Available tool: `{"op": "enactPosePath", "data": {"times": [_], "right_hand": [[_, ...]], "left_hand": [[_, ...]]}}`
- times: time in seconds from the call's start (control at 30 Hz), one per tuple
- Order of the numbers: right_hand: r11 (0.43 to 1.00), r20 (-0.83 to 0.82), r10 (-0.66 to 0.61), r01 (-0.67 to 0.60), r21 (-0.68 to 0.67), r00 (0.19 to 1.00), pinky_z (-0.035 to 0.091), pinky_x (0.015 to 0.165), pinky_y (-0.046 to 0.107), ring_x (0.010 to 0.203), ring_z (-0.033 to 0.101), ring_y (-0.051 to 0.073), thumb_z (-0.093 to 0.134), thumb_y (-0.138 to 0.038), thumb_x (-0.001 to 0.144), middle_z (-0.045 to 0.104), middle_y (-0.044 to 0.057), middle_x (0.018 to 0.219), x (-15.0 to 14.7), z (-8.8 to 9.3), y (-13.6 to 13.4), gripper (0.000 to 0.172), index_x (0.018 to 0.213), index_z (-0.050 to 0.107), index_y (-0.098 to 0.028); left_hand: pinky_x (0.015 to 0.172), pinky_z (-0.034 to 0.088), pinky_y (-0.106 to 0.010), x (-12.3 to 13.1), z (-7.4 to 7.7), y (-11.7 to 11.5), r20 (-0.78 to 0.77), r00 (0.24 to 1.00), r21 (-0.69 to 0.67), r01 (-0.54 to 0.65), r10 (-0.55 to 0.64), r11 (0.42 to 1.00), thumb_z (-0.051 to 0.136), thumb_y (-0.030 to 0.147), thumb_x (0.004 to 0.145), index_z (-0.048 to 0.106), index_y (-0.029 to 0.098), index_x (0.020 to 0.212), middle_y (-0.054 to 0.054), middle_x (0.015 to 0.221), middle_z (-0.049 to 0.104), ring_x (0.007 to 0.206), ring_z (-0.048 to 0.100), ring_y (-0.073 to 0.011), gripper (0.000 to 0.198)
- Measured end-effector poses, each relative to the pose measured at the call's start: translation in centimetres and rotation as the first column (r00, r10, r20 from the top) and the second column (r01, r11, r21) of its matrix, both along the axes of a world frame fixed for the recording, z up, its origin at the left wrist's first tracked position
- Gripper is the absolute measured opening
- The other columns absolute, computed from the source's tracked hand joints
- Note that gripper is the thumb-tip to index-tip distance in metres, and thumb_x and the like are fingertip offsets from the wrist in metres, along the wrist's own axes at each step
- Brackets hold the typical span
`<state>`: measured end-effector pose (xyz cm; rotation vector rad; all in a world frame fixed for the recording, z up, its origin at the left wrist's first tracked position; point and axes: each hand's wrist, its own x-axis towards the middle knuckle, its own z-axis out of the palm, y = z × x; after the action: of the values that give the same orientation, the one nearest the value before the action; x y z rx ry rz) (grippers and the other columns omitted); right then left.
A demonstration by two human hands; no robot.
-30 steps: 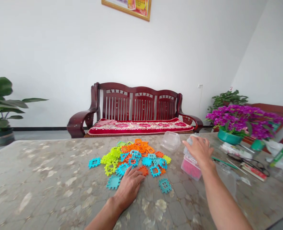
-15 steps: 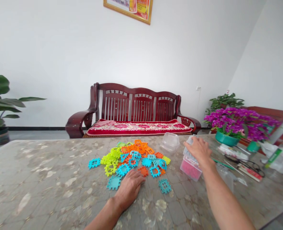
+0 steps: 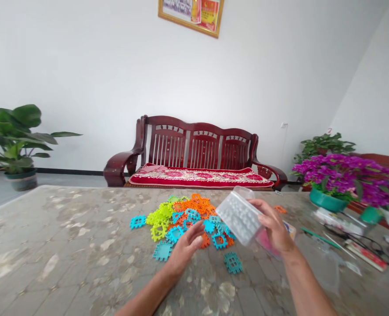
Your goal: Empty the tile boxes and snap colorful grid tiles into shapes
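Observation:
My right hand is shut on a clear plastic box of small white pieces, holding it tilted above the table. Below that hand, a pink-filled plastic box is partly hidden. My left hand holds nothing, its fingers curled and apart, close to a heap of interlocking plastic tiles in cyan, orange and lime. A separate cyan tile lies just left of that hand. Another teal tile lies apart from the heap, nearer me.
Everything lies on a mottled marble-look table. At the right are a green pen, a book, glasses and a potted magenta flower. Beyond the far edge stand a dark red wooden sofa and a leafy potted plant.
My right hand has lifted the clear box off the pink-filled box and tilted it toward the heap. My left hand has risen from the table, its fingers curling. The view has shifted slightly.

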<state>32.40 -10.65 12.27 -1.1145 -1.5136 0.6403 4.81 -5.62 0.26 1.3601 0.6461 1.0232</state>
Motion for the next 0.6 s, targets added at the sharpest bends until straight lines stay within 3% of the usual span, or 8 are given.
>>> {"op": "enactPosePath", "data": {"times": [0.07, 0.13, 0.2, 0.3, 0.4, 0.5, 0.6], "right_hand": [[0.985, -0.059, 0.174, -0.174, 0.001, 0.983, 0.051, 0.086, 0.038, 0.105, 0.064, 0.030, 0.055, -0.051, 0.077, 0.068, 0.009, 0.119, -2.2, -0.9, 0.3, 0.048, 0.116, 0.063, -0.023], [0.957, -0.043, 0.290, -0.291, -0.014, 0.956, 0.050, 0.091, 0.040, 0.114, 0.060, 0.032, 0.059, -0.052, 0.075, 0.065, 0.010, 0.125, -4.0, -1.6, 0.8, 0.048, 0.114, 0.064, -0.024], [0.927, -0.028, 0.373, -0.374, -0.035, 0.927, 0.048, 0.096, 0.042, 0.121, 0.056, 0.033, 0.061, -0.051, 0.074, 0.062, 0.010, 0.131, -5.3, -2.1, 1.4, 0.048, 0.113, 0.065, -0.023], [0.896, -0.080, 0.434, -0.439, -0.063, 0.897, 0.047, 0.097, 0.043, 0.118, 0.058, 0.032, 0.059, -0.047, 0.076, 0.061, 0.010, 0.133, -6.2, -2.8, 2.5, 0.048, 0.117, 0.064, -0.023], [0.898, -0.089, 0.420, -0.428, -0.102, 0.903, 0.050, 0.094, 0.045, 0.112, 0.062, 0.031, 0.056, -0.043, 0.079, 0.065, 0.010, 0.127, -6.6, -3.4, 3.4, 0.048, 0.121, 0.063, -0.022], [0.950, 0.018, 0.302, -0.299, -0.093, 0.953, 0.051, 0.094, 0.043, 0.111, 0.063, 0.030, 0.059, -0.041, 0.080, 0.068, 0.009, 0.122, -7.4, -3.9, 4.2, 0.047, 0.123, 0.062, -0.022], [0.994, 0.089, 0.107, -0.110, 0.027, 0.990, 0.052, 0.094, 0.040, 0.111, 0.064, 0.028, 0.064, -0.039, 0.082, 0.070, 0.010, 0.119, -8.8, -4.9, 4.6, 0.043, 0.120, 0.063, -0.021]], "left_hand": [[0.109, 0.040, -0.051, -0.4, 0.8, -0.3, 0.209, 0.965, -0.169, 0.194, -0.157, 0.966, 0.060, 0.068, 0.081, 0.053, 0.027, 0.140, -0.013, 0.148, 0.051, 0.134, 0.048, -0.0332, 0.072], [0.105, 0.043, -0.053, -1.0, 1.4, -0.5, 0.301, 0.909, -0.227, 0.362, -0.289, 0.904, 0.064, 0.068, 0.078, 0.055, 0.024, 0.139, -0.016, 0.142, 0.056, 0.130, 0.052, -0.0358, 0.075], [0.102, 0.045, -0.052, -1.5, 1.7, -0.6, 0.319, 0.894, -0.243, 0.398, -0.314, 0.885, 0.070, 0.063, 0.075, 0.059, 0.022, 0.134, -0.016, 0.133, 0.062, 0.124, 0.057, -0.0361, 0.072], [0.099, 0.048, -0.050, -2.0, 1.8, -0.4, 0.335, 0.915, -0.251, 0.317, -0.225, 0.915, 0.072, 0.056, 0.077, 0.059, 0.022, 0.132, -0.014, 0.132, 0.062, 0.121, 0.058, -0.0345, 0.066], [0.094, 0.052, -0.048, -1.6, 1.9, 0.0, 0.301, 0.948, -0.212, 0.174, -0.105, 0.962, 0.072, 0.049, 0.077, 0.052, 0.021, 0.137, -0.016, 0.136, 0.057, 0.122, 0.056, -0.0349, 0.069], [0.095, 0.052, -0.044, -0.7, 1.9, 0.3, 0.212, 0.969, -0.092, -0.110, 0.127, 0.990, 0.081, 0.044, 0.066, 0.044, 0.020, 0.142, -0.017, 0.141, 0.051, 0.128, 0.050, -0.0357, 0.087], [0.097, 0.052, -0.043, 0.1, 1.3, 0.4, 0.109, 0.938, 0.042, -0.334, 0.328, 0.942, 0.085, 0.035, 0.057, 0.035, 0.019, 0.144, -0.018, 0.144, 0.045, 0.130, 0.048, -0.0348, 0.102]]}}
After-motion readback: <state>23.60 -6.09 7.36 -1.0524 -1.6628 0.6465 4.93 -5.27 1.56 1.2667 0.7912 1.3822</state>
